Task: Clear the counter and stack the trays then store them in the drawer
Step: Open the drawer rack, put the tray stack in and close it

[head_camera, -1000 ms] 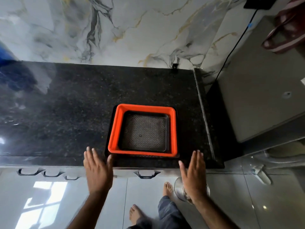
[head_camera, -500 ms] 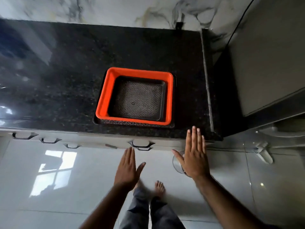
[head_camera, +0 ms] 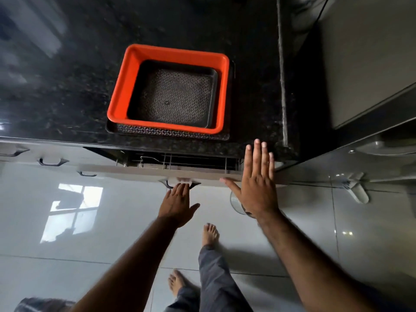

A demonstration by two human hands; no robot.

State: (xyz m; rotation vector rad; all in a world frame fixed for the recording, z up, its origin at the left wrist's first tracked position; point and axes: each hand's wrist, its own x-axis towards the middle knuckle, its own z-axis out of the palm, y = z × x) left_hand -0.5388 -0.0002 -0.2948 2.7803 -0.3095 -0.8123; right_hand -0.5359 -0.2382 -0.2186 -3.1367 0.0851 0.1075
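Note:
A stack of trays stands near the front edge of the black granite counter (head_camera: pixel 67 86). An orange tray (head_camera: pixel 121 86) holds a smaller black patterned tray (head_camera: pixel 173 95) and rests on a wider black patterned tray (head_camera: pixel 168 132). Directly below the stack, the drawer (head_camera: pixel 135 172) is pulled out a little, and a wire rack (head_camera: pixel 180 159) shows in the gap. My left hand (head_camera: pixel 177 203) has its fingertips hooked on the drawer handle (head_camera: pixel 195 184). My right hand (head_camera: pixel 256 188) is flat, fingers spread, over the drawer's right end and holds nothing.
More drawer handles (head_camera: pixel 51 162) line the cabinet front to the left. A tall grey appliance (head_camera: pixel 360 64) stands right of the counter's end. A clear glass object (head_camera: pixel 235 202) sits on the glossy tiled floor behind my right hand. My bare feet (head_camera: pixel 210 233) are below the drawer.
My left hand moved from the counter edge down to the drawer handle, and the drawer has come out a little. The right hand lowered slightly. The view tilted down toward the floor.

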